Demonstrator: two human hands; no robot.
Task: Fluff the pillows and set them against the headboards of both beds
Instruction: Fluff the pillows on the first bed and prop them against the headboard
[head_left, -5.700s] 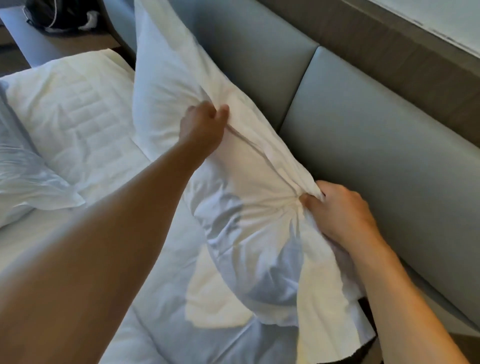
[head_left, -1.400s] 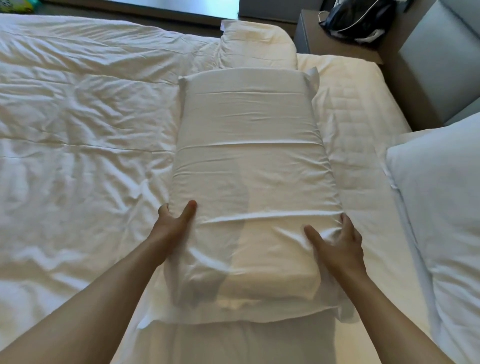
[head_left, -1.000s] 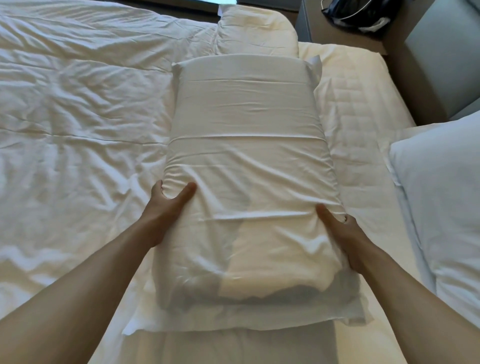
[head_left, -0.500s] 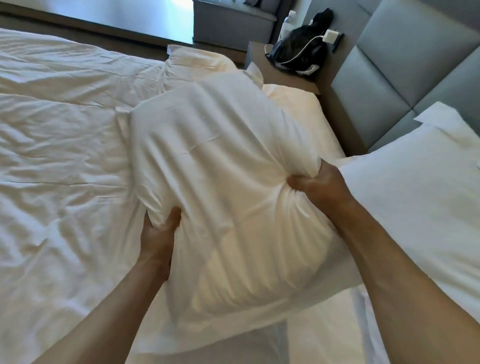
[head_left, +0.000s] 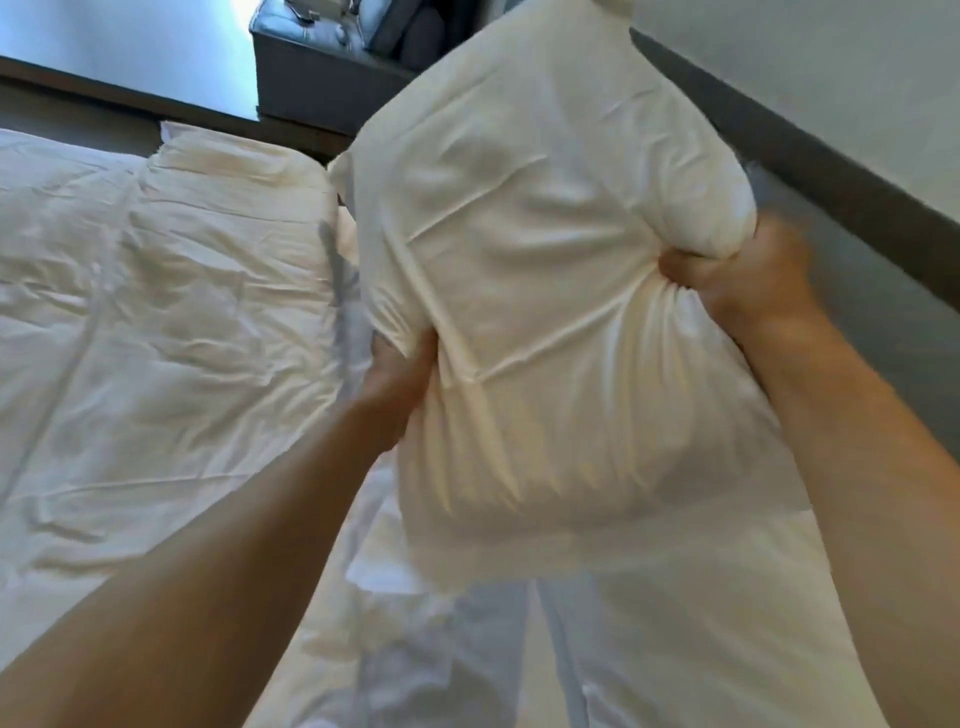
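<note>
A large white pillow (head_left: 545, 291) is held up off the bed, tilted toward the grey headboard (head_left: 872, 312) on the right. My left hand (head_left: 400, 379) grips its left edge, fingers dug into the fabric. My right hand (head_left: 748, 275), blurred by motion, clutches a bunch of the cover on its right side. Under the raised pillow lies another white pillow (head_left: 691, 623) near the headboard. A third pillow (head_left: 244, 171) rests flat at the far end of the bed.
A rumpled white duvet (head_left: 145, 338) covers the bed to the left. Beyond the bed stand a dark bench or sofa (head_left: 322, 67) and a bright floor strip. A dark wood band (head_left: 810, 156) runs above the headboard.
The pillow lay flat on the bed a second ago; both hands have taken hold of its sides and lifted it up and to the right, toward the headboard.
</note>
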